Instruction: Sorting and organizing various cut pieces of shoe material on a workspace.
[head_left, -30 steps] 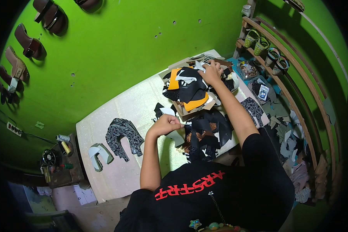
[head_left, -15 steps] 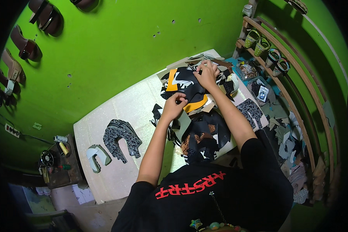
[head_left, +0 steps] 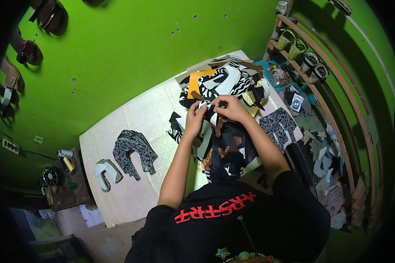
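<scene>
Over the near side of a heap of cut material pieces, my left hand and my right hand are close together. Both pinch a small black-and-white cut piece, partly covered by my fingers. Behind them, the heap holds zebra-print scraps, a white curved piece and a yellow-orange piece. Nearer my body, dark and leopard-print scraps lie between my forearms.
On the pale table, a stack of patterned black-and-grey U-shaped pieces and a smaller white-and-grey stack lie left. Patterned pieces lie right. A wooden rack with sandals and a scrap pile stand at right.
Both hands have drawn nearer to me and closer together. The large black material has left the top of the heap, uncovering zebra-print and white pieces.
</scene>
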A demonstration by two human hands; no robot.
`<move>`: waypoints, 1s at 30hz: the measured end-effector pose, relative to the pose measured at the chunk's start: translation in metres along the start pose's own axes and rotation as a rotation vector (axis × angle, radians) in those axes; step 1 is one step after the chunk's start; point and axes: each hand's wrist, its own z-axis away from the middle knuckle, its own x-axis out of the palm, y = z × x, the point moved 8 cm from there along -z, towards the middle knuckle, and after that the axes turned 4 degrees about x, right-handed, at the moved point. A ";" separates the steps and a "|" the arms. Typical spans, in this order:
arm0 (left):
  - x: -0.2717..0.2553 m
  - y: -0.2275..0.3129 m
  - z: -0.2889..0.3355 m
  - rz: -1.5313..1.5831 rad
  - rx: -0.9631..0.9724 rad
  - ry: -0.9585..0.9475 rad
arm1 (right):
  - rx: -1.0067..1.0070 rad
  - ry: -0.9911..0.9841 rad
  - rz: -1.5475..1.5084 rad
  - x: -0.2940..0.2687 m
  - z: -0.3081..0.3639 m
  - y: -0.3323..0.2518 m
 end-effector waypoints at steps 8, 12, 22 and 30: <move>0.005 -0.003 0.008 -0.210 0.083 -0.034 | 0.307 0.194 -0.343 0.003 0.006 0.036; 0.007 0.002 0.022 -0.409 0.132 -0.051 | 0.393 0.419 -0.348 -0.014 0.009 0.042; -0.062 0.016 0.077 -0.602 -0.079 -0.007 | 0.099 0.439 -0.375 -0.012 0.009 -0.035; -0.123 -0.018 0.146 -0.964 -0.676 -0.365 | 0.101 -0.017 -0.262 0.111 -0.010 -0.057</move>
